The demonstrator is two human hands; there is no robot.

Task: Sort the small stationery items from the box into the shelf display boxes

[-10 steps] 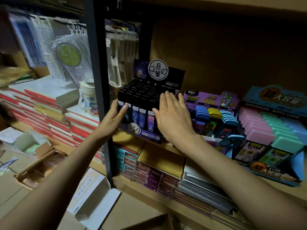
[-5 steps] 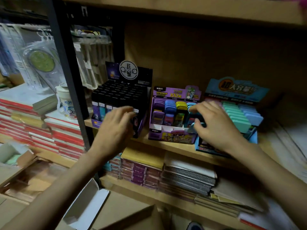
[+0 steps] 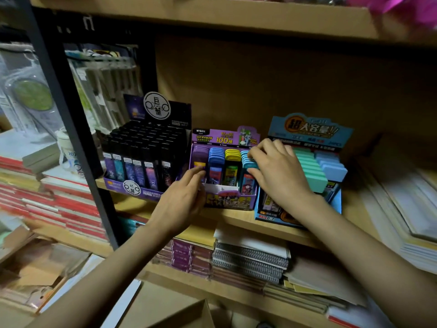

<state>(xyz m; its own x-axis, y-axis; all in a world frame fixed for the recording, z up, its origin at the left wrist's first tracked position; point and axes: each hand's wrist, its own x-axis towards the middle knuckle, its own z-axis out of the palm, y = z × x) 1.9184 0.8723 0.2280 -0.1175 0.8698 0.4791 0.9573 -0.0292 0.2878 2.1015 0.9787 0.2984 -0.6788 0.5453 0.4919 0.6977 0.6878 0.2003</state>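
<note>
**Both hands at the purple lead-case box**

Dim shop shelving of tan wooden boards point(image 3: 236, 218), crowded with stock: spiral notebooks stacked below, red-edged books off to the left. Three display boxes in a row on the middle shelf: a black box of dark upright lead tubes point(image 3: 144, 159) on the left, a purple cardboard display box point(image 3: 227, 200) of coloured flat lead cases in the middle, a blue display box of pastel rectangular cases point(image 3: 314, 166) on the right, touching the purple one.

Left hand point(image 3: 182, 204) reached to the purple box's front left corner, fingers loosely spread, fingertip against the purple row; empty, as far as could be told. Right hand point(image 3: 279, 174) curled over the teal cases point(image 3: 248, 162) at the box's right end, thumb and fingers pinched around the row's front. Whether one case was actually lifted could not be told.

Risk, judged from this: purple box sat close to the shelf's front edge, so a pull on the tightly packed teal row could drag the whole box forward and spill it. Loose front slots also left room for neighbouring cases to topple.
</note>
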